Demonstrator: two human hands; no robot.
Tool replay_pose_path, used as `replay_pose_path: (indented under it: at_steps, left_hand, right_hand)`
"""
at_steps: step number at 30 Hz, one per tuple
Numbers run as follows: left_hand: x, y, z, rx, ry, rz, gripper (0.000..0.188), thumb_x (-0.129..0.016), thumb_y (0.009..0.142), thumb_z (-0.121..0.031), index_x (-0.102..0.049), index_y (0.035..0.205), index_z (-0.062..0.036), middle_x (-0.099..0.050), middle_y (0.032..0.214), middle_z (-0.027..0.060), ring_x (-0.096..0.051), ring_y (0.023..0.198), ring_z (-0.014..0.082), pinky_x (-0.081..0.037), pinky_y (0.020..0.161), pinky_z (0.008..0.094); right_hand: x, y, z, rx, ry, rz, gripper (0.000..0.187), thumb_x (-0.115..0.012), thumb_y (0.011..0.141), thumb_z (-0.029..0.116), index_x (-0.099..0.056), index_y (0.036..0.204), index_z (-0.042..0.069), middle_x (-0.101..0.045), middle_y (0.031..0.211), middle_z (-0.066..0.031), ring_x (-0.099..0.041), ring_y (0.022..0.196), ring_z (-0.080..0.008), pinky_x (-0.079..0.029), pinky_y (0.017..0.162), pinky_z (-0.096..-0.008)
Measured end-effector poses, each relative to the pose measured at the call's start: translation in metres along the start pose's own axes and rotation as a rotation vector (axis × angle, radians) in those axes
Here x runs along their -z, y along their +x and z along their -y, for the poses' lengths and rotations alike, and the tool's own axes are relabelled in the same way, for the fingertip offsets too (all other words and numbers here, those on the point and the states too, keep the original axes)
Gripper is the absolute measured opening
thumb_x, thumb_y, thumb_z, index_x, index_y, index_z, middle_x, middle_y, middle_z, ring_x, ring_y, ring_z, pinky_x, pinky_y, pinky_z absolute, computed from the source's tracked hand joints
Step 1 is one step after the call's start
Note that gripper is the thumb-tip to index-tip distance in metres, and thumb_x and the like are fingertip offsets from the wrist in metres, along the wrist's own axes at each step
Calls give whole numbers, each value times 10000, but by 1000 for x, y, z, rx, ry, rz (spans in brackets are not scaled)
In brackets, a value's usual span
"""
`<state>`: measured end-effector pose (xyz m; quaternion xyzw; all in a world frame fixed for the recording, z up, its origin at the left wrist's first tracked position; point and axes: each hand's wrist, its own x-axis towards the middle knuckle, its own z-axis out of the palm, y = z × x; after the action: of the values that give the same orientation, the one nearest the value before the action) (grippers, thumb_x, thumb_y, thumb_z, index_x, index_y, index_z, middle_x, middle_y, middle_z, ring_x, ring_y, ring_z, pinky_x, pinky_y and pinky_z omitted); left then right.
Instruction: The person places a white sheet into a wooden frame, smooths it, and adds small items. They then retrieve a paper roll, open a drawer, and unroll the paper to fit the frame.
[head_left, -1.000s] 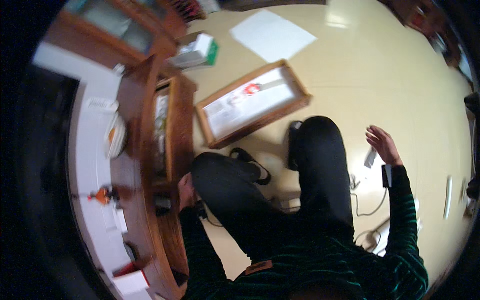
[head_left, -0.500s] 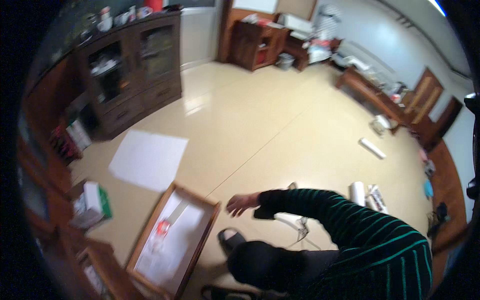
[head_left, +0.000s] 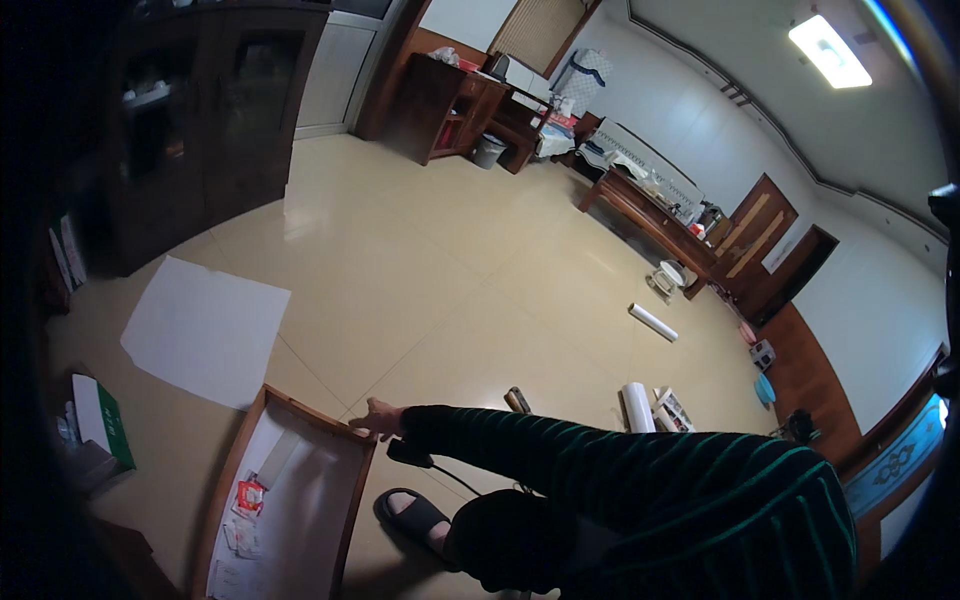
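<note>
My right arm, in a dark sleeve with green stripes, stretches across the lower middle. My right hand (head_left: pixel 380 418) is at the far right corner of a wooden drawer (head_left: pixel 363 480), its fingers apart and extended over the rim. Whether they press on the wood is hard to tell. The drawer lies on the floor with a white-lined bottom. In it are a red-and-white packet (head_left: pixel 250 496), clear plastic packets (head_left: pixel 241 537) and a pale flat strip (head_left: pixel 279 458). My left hand is out of view.
A white sheet (head_left: pixel 210 325) lies on the floor beyond the drawer. Left of it stand a green-and-white box (head_left: pixel 103 425) and a dark cabinet (head_left: pixel 215 130). White rolls (head_left: pixel 637 407) lie to the right, near a cable (head_left: pixel 457 481). My sandalled foot (head_left: pixel 415 518) is beside the drawer.
My right hand has come from a gap beside the drawer to its far right corner. The view has shifted, so the drawer and sheet appear farther left, and more wall and ceiling show.
</note>
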<state>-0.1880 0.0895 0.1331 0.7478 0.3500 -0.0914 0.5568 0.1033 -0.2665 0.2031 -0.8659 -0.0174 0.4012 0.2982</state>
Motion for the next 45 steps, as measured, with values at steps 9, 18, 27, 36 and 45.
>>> replay_pose_path:
  at_steps: [9,18,27,36,45]
  left_hand:
    - [-5,14,40,47,-7,52,452,-547,941,-257,-481,1327,-31,-542,1255,143,-521,1134,229,-401,1013,363]
    - [18,-36,108,128,-43,50,477,-549,927,-248,-461,1341,-30,-526,1278,152,-504,1161,231,-387,1028,365]
    - [53,-223,184,414,-82,54,502,-552,913,-240,-440,1355,-30,-509,1302,162,-488,1188,232,-373,1044,367]
    - [12,-284,127,419,-370,-142,588,-546,888,-189,-363,1418,-11,-480,1345,146,-426,1274,244,-333,1083,369]
    - [-2,-315,93,353,-376,-139,812,-560,848,-66,-103,1519,-52,-332,1472,142,-327,1346,257,-287,1118,373]
  right_hand:
    - [-27,22,-19,-76,-251,-28,819,-746,737,458,-473,1316,-53,-602,1177,-214,-643,1023,-291,-600,591,-382]
    - [-43,106,-83,698,-1363,192,197,-731,704,322,-697,766,137,-659,752,-104,-655,734,-313,-523,599,-462]
    - [-3,104,-76,862,-1034,443,332,-550,828,192,-675,1134,171,-675,1025,-138,-627,960,-359,-502,857,-446]
    - [-5,56,-32,181,-548,447,443,-648,890,234,-567,1232,-35,-632,1197,-155,-611,1039,-221,-500,909,-357]
    - [11,50,-21,124,-437,416,426,-667,791,35,-570,1184,-99,-677,1077,-151,-673,898,-226,-567,788,-353]
